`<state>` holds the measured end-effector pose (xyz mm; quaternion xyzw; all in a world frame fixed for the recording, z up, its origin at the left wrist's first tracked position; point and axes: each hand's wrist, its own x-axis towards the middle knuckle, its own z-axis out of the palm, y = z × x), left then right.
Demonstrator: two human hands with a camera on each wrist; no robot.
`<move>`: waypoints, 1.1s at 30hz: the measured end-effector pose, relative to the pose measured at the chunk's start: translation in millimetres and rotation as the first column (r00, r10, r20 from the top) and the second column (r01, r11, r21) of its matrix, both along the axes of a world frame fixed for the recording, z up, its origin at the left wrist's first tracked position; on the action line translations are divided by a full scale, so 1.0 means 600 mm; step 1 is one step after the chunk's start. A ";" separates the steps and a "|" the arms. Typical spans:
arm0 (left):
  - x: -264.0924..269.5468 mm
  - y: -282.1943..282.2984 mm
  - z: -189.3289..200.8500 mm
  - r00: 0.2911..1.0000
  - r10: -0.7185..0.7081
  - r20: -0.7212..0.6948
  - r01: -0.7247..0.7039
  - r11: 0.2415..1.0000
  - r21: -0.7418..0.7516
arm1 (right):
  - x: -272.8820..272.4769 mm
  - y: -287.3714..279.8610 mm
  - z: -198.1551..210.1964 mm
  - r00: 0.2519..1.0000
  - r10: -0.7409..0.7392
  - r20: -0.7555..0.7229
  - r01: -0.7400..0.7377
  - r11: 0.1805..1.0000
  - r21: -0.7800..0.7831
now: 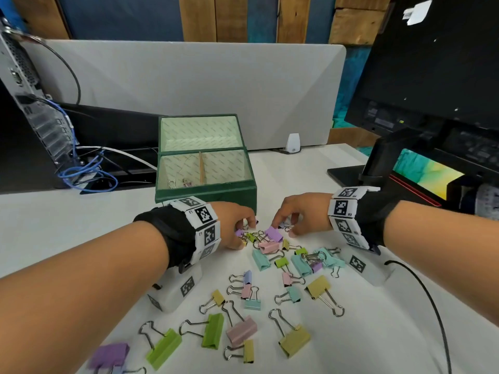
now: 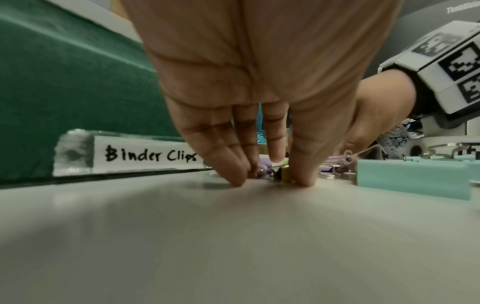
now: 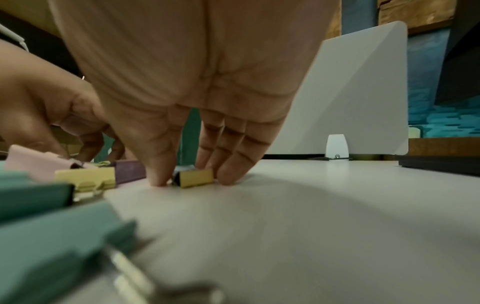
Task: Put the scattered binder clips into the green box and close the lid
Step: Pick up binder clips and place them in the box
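The green box stands open at the table's middle back, its lid tipped up behind; a couple of small clips lie inside. Its front wall carries a "Binder Clips" label. Several pastel binder clips lie scattered in front of it. My left hand is down on the table just before the box, thumb and fingers pinching a small yellow-and-black clip. Beside it, my right hand pinches a small yellow clip between thumb and fingers.
A monitor and its base stand at the right. A computer tower with blue cables is at the left. A grey divider stands behind the box. A black cable crosses the near right.
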<state>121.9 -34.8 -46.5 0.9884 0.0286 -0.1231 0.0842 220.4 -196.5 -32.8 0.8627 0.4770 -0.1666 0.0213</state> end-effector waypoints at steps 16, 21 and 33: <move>0.007 0.010 -0.003 0.999 -0.044 0.003 0.043 0.998 0.037 | 0.016 -0.025 -0.011 0.999 0.022 0.040 -0.022 1.000 -0.010; 0.009 0.014 -0.002 1.000 -0.018 0.018 0.017 0.998 0.065 | 0.020 -0.026 -0.010 1.000 -0.006 0.014 0.006 0.999 0.043; 0.009 0.018 0.004 1.000 0.000 -0.018 0.000 0.999 0.034 | 0.018 -0.028 -0.009 1.000 -0.014 0.024 0.014 1.000 0.028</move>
